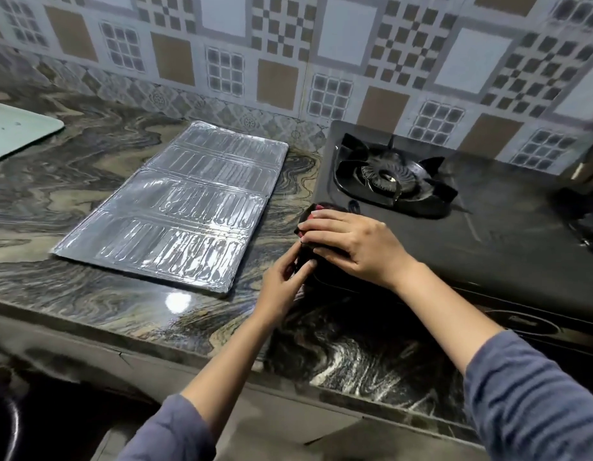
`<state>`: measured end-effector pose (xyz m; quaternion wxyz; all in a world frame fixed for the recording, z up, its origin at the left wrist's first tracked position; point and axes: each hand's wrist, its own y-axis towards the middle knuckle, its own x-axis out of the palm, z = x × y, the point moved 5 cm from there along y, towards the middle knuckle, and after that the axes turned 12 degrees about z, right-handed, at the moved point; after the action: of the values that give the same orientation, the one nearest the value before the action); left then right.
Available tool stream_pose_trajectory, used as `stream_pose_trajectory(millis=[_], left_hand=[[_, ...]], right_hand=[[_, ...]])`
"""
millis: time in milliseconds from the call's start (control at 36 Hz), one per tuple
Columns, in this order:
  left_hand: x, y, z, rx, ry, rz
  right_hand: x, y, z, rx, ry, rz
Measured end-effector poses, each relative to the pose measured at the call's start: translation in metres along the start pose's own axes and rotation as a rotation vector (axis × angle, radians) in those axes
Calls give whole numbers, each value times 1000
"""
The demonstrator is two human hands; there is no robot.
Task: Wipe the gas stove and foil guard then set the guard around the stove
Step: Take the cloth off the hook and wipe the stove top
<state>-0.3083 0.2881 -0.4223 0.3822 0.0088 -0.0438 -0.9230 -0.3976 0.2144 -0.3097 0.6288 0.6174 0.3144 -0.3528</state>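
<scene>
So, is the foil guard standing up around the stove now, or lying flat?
Lying flat. The foil guard lies on the countertop left of the stove, apart from it, with no panel raised.

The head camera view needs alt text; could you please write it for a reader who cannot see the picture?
A person's right hand presses a dark cloth onto the front left corner of a black gas stove while the left hand pinches the cloth's edge. The foil guard lies flat on the marble counter left of the stove.
</scene>
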Motion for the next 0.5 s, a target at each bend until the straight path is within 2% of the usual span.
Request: stream_pose_trajectory(millis=[222, 389, 500], left_hand=[[0, 1, 5, -37, -77, -74], [-5, 7, 8, -13, -58, -123], [-9, 12, 6, 3, -41, -163]], right_hand=[[-8, -21, -7, 52, -166, 139], [-16, -40, -6, 348, -348, 365], [-14, -42, -8, 471, -452, 492]])
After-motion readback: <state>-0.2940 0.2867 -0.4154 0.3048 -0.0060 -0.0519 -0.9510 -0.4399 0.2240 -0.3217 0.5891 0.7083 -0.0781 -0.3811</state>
